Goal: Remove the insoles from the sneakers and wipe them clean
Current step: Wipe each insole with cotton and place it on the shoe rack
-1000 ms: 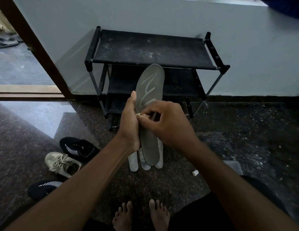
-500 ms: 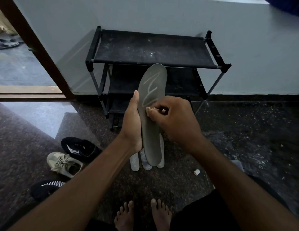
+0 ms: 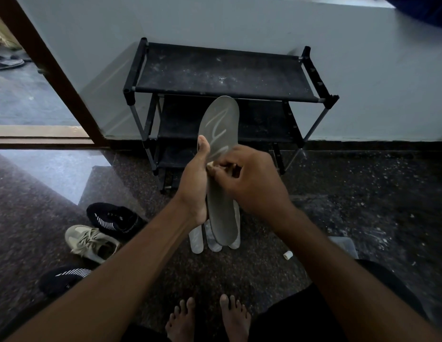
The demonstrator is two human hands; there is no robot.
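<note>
Down to the left of my left grip (image 3: 194, 186), sneakers (image 3: 91, 240) are lying on the floor (image 3: 363, 193). My left grip is clamping around the grey insole (image 3: 220, 124), holding it upright. My right grip (image 3: 249, 183) is pinching a small pale wad (image 3: 210, 166) against its face. Pale insoles (image 3: 196, 240) are lying below both grips.

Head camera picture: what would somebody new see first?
First, the long grey insole held upright in the middle, gripped by the left hand while the right hand pinches a small pale wad against it. Behind it a dusty black shoe rack stands by the wall, and a beige sneaker lies on the floor at the left.
</note>
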